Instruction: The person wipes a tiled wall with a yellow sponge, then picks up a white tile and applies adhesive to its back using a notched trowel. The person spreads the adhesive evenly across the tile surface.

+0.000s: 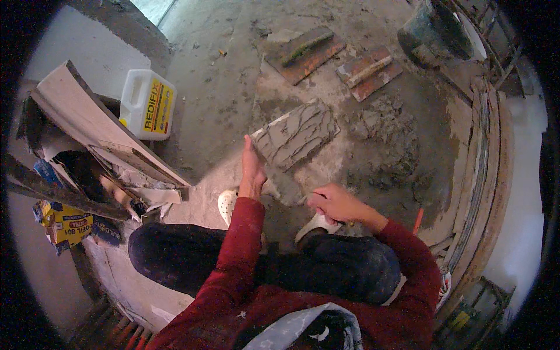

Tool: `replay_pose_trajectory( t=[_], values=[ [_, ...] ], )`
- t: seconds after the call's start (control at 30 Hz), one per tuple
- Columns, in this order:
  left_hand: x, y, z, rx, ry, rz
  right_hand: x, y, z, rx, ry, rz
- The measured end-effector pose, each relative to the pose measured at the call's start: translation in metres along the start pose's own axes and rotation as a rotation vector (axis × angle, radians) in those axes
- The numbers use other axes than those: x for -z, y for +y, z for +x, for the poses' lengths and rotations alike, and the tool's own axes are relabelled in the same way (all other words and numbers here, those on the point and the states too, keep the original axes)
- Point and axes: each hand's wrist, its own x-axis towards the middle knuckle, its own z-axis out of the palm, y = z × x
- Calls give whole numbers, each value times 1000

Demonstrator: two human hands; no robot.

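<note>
A rectangular slab, seemingly a tile (257, 133), is tilted in front of me, its upper face covered in ridged grey mortar (297, 135). My left hand (252, 169) grips the slab's left edge; the thumb points up along it, and the other fingers are hidden beneath. In my closed right hand (339, 204) is the handle of a trowel. The mortar-smeared trowel blade (284, 188) lies against the slab's near end. Wet mortar (389, 137) is heaped on the floor to the right of the slab.
Two flat floats (306, 53) (370, 71) lie beyond the slab. A dark bucket (434, 36) stands at the far right, near long planks (489, 181). To the left are a white jug (147, 105), a leaning curved board (105, 122) and a yellow bag (65, 226). My shoes (227, 205) are close by.
</note>
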Motion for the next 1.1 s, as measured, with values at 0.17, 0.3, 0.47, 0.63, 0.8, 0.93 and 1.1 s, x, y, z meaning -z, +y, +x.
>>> replay_pose_trajectory(
  t=[0.17, 0.3, 0.47, 0.63, 0.8, 0.93, 1.1],
  values=[
    [-38, 14, -3, 103, -63, -25, -5, 83, 12, 279, 649, -190],
    [-70, 18, -2, 123, 15, 2, -33, 103, 43, 332, 666, 166],
    [-89, 19, -3, 110, 14, 16, -50, 118, 45, 312, 564, 240],
    [-99, 27, -2, 130, 49, 10, -57, 149, 0, 222, 699, 44],
    [-137, 17, -8, 81, 12, 17, -54, 129, 40, 442, 1223, 38],
    [-184, 2, -14, 125, 40, 10, -44, 121, 115, 757, 1521, -17],
    [-170, -13, 1, 29, 13, -5, -35, 82, 138, 647, 1361, 212]
  ],
)
